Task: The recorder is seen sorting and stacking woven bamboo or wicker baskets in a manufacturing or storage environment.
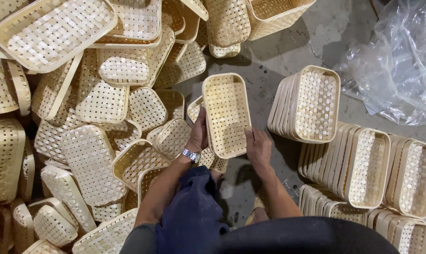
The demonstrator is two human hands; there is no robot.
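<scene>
1. A shallow rectangular woven bamboo tray is held up in front of the body, its open side turned toward the camera and its long axis running away from the person.
2. The left hand is closed on the tray's left long rim near the lower end, thumb and fingers wrapped over the edge; a metal wristwatch is worn just below it.
3. The right hand is closed on the tray's lower right corner, fingers curled under the rim and the thumb lying along its edge.
4. To the left of the left hand and beyond it, a loose heap of similar trays is spread over the floor, lying at all angles, some face up and some overturned.
5. To the right of the right hand, nested rows of trays stand on edge on the concrete floor; the nearest nested stack is just beyond the held tray's right side, apart from it.
6. Farther right and beyond, a crumpled clear plastic sheet lies on the floor.
7. The step in hand is judged to be the handling or checking of a single tray between the heap and the rows.
8. Any placing into a row would call for the tray to be turned on edge and matched to the nested ones.
</scene>
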